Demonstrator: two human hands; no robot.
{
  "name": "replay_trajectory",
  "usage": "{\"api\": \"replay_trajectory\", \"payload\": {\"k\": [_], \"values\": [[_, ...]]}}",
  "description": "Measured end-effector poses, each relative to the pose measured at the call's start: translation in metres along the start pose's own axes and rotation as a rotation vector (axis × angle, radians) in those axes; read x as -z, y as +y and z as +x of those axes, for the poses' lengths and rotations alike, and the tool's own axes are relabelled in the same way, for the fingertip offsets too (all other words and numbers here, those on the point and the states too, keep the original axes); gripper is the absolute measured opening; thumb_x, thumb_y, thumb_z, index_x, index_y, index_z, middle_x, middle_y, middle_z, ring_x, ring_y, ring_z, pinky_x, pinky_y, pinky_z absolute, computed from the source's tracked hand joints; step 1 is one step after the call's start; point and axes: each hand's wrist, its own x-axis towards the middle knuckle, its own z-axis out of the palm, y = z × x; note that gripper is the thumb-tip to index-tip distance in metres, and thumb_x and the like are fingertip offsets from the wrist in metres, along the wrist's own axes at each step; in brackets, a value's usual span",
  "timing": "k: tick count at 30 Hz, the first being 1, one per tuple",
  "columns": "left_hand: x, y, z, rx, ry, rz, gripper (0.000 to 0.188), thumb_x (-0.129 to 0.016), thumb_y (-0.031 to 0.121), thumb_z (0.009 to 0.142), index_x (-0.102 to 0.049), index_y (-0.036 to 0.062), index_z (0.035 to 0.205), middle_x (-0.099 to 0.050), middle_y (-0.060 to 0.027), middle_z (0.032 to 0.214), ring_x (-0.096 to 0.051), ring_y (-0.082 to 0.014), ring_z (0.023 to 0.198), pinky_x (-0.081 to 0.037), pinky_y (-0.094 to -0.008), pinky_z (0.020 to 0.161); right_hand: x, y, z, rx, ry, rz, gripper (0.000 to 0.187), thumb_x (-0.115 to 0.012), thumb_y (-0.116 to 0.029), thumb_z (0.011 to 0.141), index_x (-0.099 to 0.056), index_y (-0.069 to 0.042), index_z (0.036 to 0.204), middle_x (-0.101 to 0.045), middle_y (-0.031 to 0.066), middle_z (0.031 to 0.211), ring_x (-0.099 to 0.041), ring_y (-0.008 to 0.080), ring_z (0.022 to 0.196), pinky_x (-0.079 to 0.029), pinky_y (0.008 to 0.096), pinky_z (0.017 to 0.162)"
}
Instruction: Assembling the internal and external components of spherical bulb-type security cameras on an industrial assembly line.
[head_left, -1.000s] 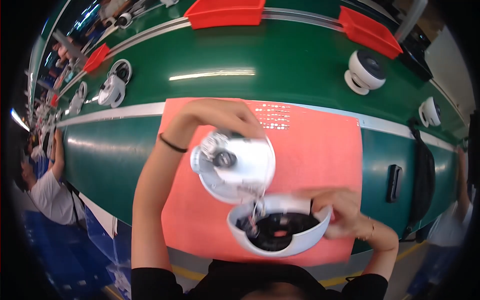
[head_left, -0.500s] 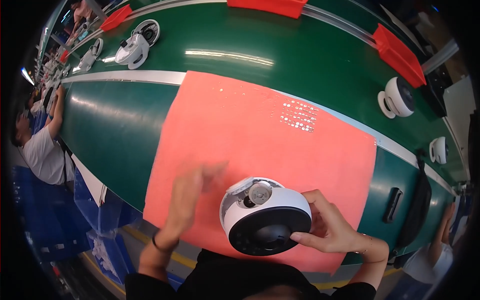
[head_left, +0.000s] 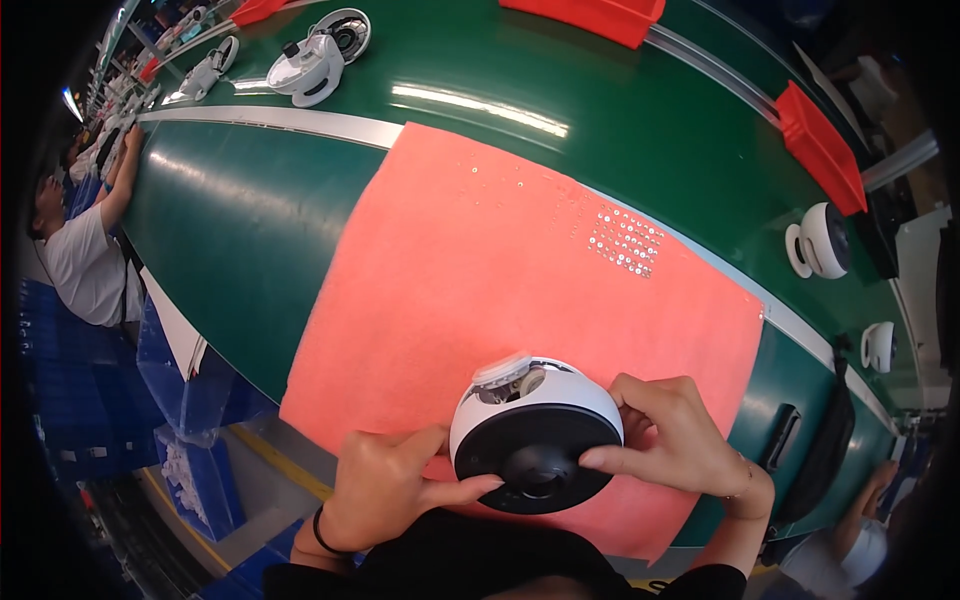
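Observation:
Between my hands, low in the middle of the view, is a white rounded camera housing (head_left: 560, 395) with a black front face and a domed lens in its centre. My left hand (head_left: 385, 488) grips its left edge, thumb on the black face. My right hand (head_left: 682, 438) holds the opposite edge, its thumb also on the face. On top of the housing an opening shows inner parts, and a small white ribbed cover (head_left: 502, 371) stands tilted there. A pink mat (head_left: 450, 290) lies under the work, with rows of small shiny screws (head_left: 625, 240) near its far right.
White camera units stand on the green belt beyond, at the far left (head_left: 308, 70) and at the right (head_left: 822, 242). Red trays (head_left: 820, 145) line the far edge. A black tool (head_left: 781, 437) lies right of the mat. A co-worker (head_left: 90, 250) sits at the left.
My left hand has moved right and down onto the housing's left edge. The housing has turned, so its black face shows more toward me. My head view has shifted slightly.

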Motion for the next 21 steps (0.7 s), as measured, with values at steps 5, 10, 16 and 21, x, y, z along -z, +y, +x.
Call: {"api": "replay_trajectory", "payload": {"k": [5,10,16,21], "values": [[-0.002,-0.003,0.009,-0.051,-0.044,0.059,0.044,-0.078,0.041,0.06,-0.058,0.0021,0.06,-0.057,-0.0057,0.05,-0.06,-0.0207,0.047,-0.045,-0.027,0.045,0.003,0.009,0.008,-0.036,-0.013,-0.237,0.034,-0.061,-0.03,0.083,-0.052,0.0,0.07,-0.052,0.0127,0.053,-0.054,0.025,0.045,-0.04,0.0319,0.043],[-0.002,-0.006,0.01,-0.057,-0.081,0.068,0.046,-0.076,0.046,0.061,-0.058,0.003,0.058,-0.056,-0.0049,0.048,-0.058,-0.0212,0.045,-0.045,-0.0283,0.044,-0.002,0.015,0.01,0.022,-0.032,-0.455,0.036,-0.055,-0.033,0.085,-0.049,-0.001,0.068,-0.05,0.012,0.052,-0.049,0.0315,0.046,-0.037,0.0357,0.043],[-0.003,-0.006,0.02,-0.061,-0.109,0.099,0.044,-0.076,0.044,0.061,-0.058,0.0036,0.059,-0.054,-0.0059,0.048,-0.056,-0.0226,0.043,-0.044,-0.0291,0.044,-0.002,0.024,0.018,0.232,0.106,-0.77,0.042,-0.058,-0.04,0.083,-0.05,-0.007,0.058,-0.047,0.0069,0.043,-0.047,0.0238,0.033,-0.032,0.0338,0.032],[-0.003,-0.01,0.019,-0.074,-0.117,0.114,0.045,-0.076,0.045,0.062,-0.058,0.0035,0.059,-0.054,-0.0067,0.048,-0.056,-0.0233,0.043,-0.044,-0.0295,0.044,-0.002,0.014,0.015,0.132,0.05,-0.781,0.041,-0.055,-0.038,0.084,-0.049,-0.006,0.059,-0.048,0.0084,0.046,-0.047,0.027,0.038,-0.032,0.0352,0.036]]}}
